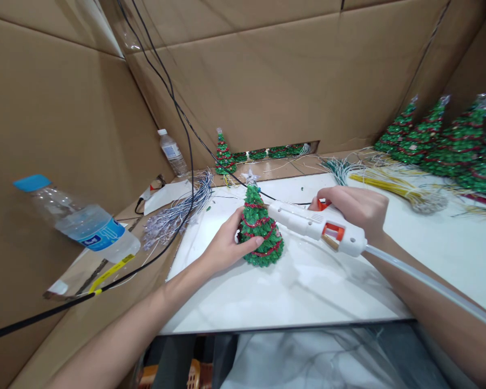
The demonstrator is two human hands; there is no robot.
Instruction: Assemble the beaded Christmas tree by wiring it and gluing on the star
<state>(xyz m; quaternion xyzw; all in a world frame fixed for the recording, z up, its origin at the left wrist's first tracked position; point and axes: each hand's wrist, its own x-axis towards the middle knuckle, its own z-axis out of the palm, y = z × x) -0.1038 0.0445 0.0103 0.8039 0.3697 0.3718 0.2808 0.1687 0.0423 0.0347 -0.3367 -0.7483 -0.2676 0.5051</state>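
A small green Christmas tree [263, 248] with red garlands and a clear star on top stands upright on the white tabletop [235, 308]. My left hand [231, 242] is closed round its left side, the thumb across the front. In my right hand [354, 208] is a white glue gun [308, 222] with orange parts. Its nozzle points left at the upper right side of the tree; I cannot tell whether the tip touches it. A long pale glue stick [425, 283] runs out of the gun's rear towards the lower right.
Bundled wires with clear ends [174, 219] lie at left, near a large water bottle [93, 224] and a smaller bottle [172, 153]. Yellow wires [384, 186] and several finished-looking trees [453, 138] are at right. Another tree [224, 154] stands behind. Black cables [189, 156] hang across the cardboard walls [267, 81].
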